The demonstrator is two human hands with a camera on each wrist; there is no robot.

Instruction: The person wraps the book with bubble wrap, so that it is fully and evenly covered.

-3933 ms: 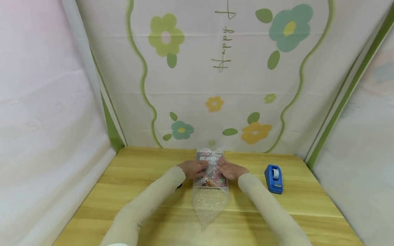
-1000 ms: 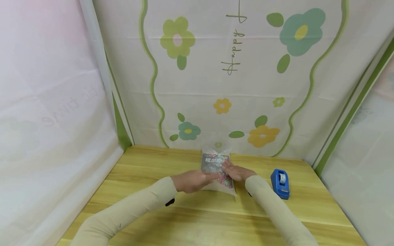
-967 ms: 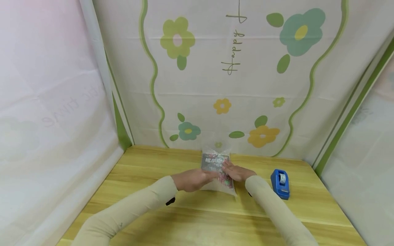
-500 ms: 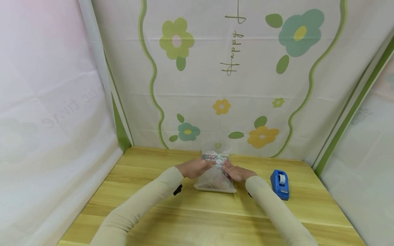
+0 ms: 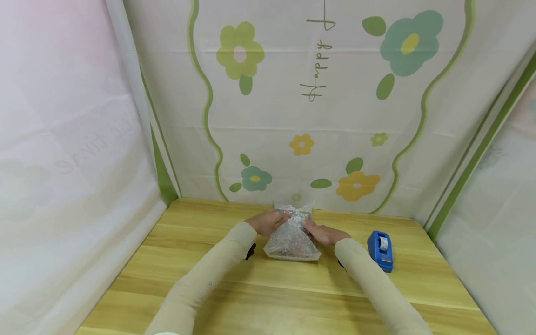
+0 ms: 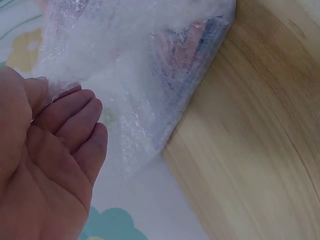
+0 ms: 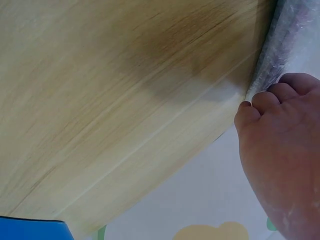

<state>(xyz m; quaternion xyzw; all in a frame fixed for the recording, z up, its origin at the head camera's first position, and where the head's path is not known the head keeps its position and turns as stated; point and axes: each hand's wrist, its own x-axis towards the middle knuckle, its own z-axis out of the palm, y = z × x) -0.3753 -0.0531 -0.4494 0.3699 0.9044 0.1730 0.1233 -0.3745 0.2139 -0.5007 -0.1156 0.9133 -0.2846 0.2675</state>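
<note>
A flat item with a printed, colourful cover, its exact kind blurred by the film, lies inside bubble wrap at the table's far edge. The wrap's near flap is folded up over the cover, narrowing away from me. My left hand is at the flap's upper left; in the left wrist view, the thumb and fingers of that left hand pinch the edge of the bubble wrap. On the bundle's right side rests my right hand. In the right wrist view its fingertips are hidden beyond the knuckles.
A blue tape dispenser with a roll of tape stands on the wooden table, right of my right hand. A flowered fabric wall rises behind the table, with white fabric at the left side.
The near flap, earlier spread toward me, is now folded up over the cover. Within the last second my left hand has gone from the cover's lower part to the upper left; the right has barely moved.
</note>
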